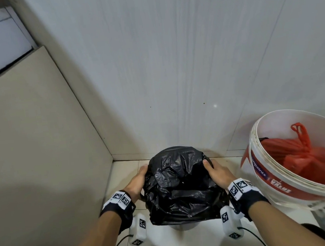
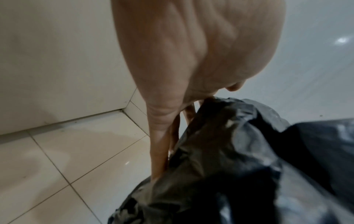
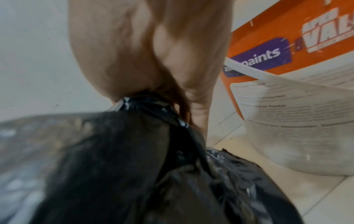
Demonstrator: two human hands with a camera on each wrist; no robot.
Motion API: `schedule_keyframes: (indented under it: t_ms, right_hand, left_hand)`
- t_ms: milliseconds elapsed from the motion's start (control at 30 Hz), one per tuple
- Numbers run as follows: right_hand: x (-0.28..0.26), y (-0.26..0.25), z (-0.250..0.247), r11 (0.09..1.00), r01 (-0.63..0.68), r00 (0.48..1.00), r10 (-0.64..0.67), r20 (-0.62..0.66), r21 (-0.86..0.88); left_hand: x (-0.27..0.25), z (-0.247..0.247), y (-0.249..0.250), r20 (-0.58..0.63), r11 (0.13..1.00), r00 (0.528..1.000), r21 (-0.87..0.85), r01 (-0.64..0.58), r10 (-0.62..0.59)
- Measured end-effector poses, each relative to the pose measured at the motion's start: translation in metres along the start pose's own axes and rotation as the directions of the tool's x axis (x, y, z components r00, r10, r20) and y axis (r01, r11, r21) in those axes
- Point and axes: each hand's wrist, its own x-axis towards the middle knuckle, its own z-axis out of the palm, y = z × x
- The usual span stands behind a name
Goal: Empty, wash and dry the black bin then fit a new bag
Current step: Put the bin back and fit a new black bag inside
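A crumpled black bag [image 1: 180,183] covers the bin, which stands on the floor in a corner and is almost wholly hidden under the plastic. My left hand [image 1: 137,181] lies against the bag's left side. In the left wrist view its fingers [image 2: 159,144] run straight down along the black bag [image 2: 239,151], with the tips tucked under a fold. My right hand [image 1: 217,173] is on the right side, thumb on top of the plastic. In the right wrist view the right hand [image 3: 153,45] pinches a taut bunch of the black bag [image 3: 114,159].
A white paint bucket [image 1: 253,133] with an orange label stands close on the right and holds a tied red bag [image 1: 301,154]; in the right wrist view the bucket [image 3: 287,113] is just beyond my fingers. A beige panel [image 1: 40,155] closes the left, a white wall [image 1: 171,61] the back. The floor tiles [image 2: 67,166] are pale.
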Motion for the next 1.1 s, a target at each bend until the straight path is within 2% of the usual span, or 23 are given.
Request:
schedule_keyframes:
  t_ms: [67,100,133,167,200,233,267,300,333,367,467,533,600,667,733,800,833,900,933,967,1000,1067,1100]
  right_hand:
    - [-0.003,0.003,-0.004,0.992,0.017,1.0,-0.018,-0.004,-0.124]
    - [-0.006,0.0,-0.008,0.975,0.059,0.994,-0.077,-0.075,-0.215]
    - [-0.01,-0.008,-0.012,0.946,0.129,0.962,-0.191,-0.193,-0.297]
    - [-0.014,-0.02,-0.015,0.904,0.242,0.885,-0.354,-0.301,-0.352]
    - [-0.018,-0.035,-0.015,0.839,0.382,0.802,-0.51,-0.312,-0.388]
    - [-0.022,-0.049,-0.012,0.748,0.519,0.753,-0.629,-0.193,-0.414]
    - [-0.026,-0.061,-0.004,0.664,0.618,0.733,-0.68,0.003,-0.42]
    - [-0.025,-0.067,0.009,0.601,0.662,0.734,-0.641,0.224,-0.448]
    - [-0.022,-0.068,0.025,0.546,0.664,0.746,-0.53,0.403,-0.511]
    - [-0.016,-0.064,0.039,0.501,0.638,0.77,-0.405,0.492,-0.585]
    - [0.006,-0.051,0.065,0.433,0.538,0.836,-0.168,0.522,-0.723]
    - [0.021,-0.05,0.07,0.403,0.516,0.85,-0.131,0.51,-0.756]
    - [0.033,-0.052,0.074,0.384,0.506,0.854,-0.1,0.51,-0.772]
    - [0.041,-0.054,0.077,0.378,0.5,0.856,-0.08,0.51,-0.779]
    - [0.043,-0.056,0.08,0.38,0.507,0.852,-0.085,0.517,-0.774]
    - [0.042,-0.06,0.075,0.424,0.522,0.84,-0.106,0.532,-0.74]
    - [0.039,-0.065,0.069,0.464,0.528,0.836,-0.138,0.531,-0.711]
    - [0.031,-0.072,0.049,0.541,0.556,0.829,-0.305,0.469,-0.631]
    - [0.027,-0.075,0.038,0.546,0.593,0.805,-0.422,0.417,-0.591]
    - [0.023,-0.076,0.029,0.542,0.619,0.781,-0.5,0.375,-0.568]
    - [0.02,-0.076,0.022,0.525,0.629,0.771,-0.52,0.368,-0.573]
    - [0.018,-0.069,0.018,0.455,0.592,0.805,-0.381,0.455,-0.665]
    - [0.022,-0.06,0.022,0.386,0.567,0.823,-0.271,0.498,-0.727]
  left_hand:
    - [-0.006,-0.001,0.001,0.037,0.999,0.999,0.015,0.037,-0.037]
    - [-0.007,-0.002,0.002,0.045,0.997,0.999,0.071,0.018,-0.021]
    - [-0.006,-0.003,0.004,0.031,0.987,0.999,0.155,-0.039,0.035]
    - [-0.003,-0.004,0.005,-0.01,0.958,0.99,0.254,-0.131,0.138]
    - [0.002,-0.005,0.006,-0.05,0.913,0.961,0.329,-0.24,0.271]
    - [0.006,-0.004,0.007,-0.065,0.867,0.918,0.36,-0.343,0.39]
    - [0.008,-0.001,0.008,-0.051,0.84,0.887,0.35,-0.415,0.46]
    - [0.013,0.002,0.008,-0.021,0.829,0.874,0.328,-0.453,0.486]
    - [0.015,0.004,0.007,0.018,0.832,0.878,0.312,-0.46,0.478]
    - [0.017,0.006,0.004,0.058,0.84,0.89,0.305,-0.448,0.453]
    - [0.024,0.008,-0.012,0.115,0.891,0.91,0.189,-0.414,0.399]
    - [0.026,0.01,-0.022,0.108,0.928,0.922,-0.033,-0.37,0.372]
    - [0.025,0.011,-0.03,0.128,0.935,0.933,-0.159,-0.316,0.337]
    - [0.025,0.009,-0.031,0.131,0.951,0.948,-0.146,-0.272,0.291]
    - [0.025,0.003,-0.026,0.075,0.945,0.944,0.051,-0.324,0.32]
    - [0.023,-0.004,-0.019,-0.004,0.816,0.892,0.406,-0.412,0.452]
    - [0.02,-0.006,-0.012,-0.033,0.695,0.821,0.553,-0.46,0.57]
    - [0.006,-0.003,0.008,0.029,0.41,0.589,0.69,-0.596,0.808]
    - [-0.002,0.0,0.02,0.135,0.291,0.516,0.693,-0.66,0.846]
    - [-0.007,0.006,0.028,0.279,0.21,0.504,0.671,-0.712,0.818]
    - [-0.012,0.014,0.036,0.429,0.154,0.535,0.658,-0.737,0.728]
    - [-0.01,0.034,0.043,0.621,-0.005,0.654,0.726,-0.687,0.432]
    - [-0.005,0.043,0.042,0.628,-0.135,0.727,0.775,-0.618,0.278]
